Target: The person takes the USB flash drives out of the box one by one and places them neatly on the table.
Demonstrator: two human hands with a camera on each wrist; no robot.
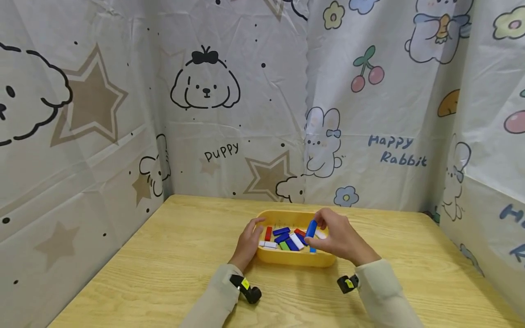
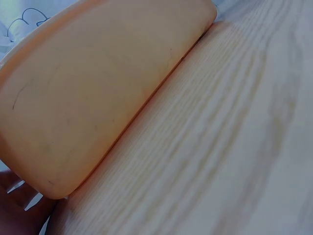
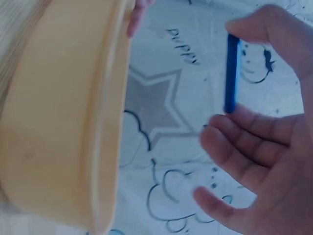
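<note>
My right hand [image 1: 338, 234] pinches a blue stick-shaped block [image 1: 311, 229] over the right part of a yellow plastic tub [image 1: 295, 258]. In the right wrist view the block [image 3: 232, 73] spans from the thumb tip to a fingertip, and the other fingers are spread below. My left hand [image 1: 247, 241] grips the tub's left end, with part of it over the rim. In the left wrist view, its fingers [image 2: 19, 196] lie against the outside of the tub's end. Inside the tub lie several similar blocks: a red block [image 1: 268, 233], a white block [image 1: 296, 241], a green block [image 1: 284, 246] and blue ones.
The tub stands on a light wooden table [image 1: 172, 273]. Printed curtains [image 1: 229, 127] with cartoon animals hang behind the table and along both sides. A black wrist camera [image 1: 252, 294] is strapped to the left sleeve, another black camera [image 1: 347, 284] to the right.
</note>
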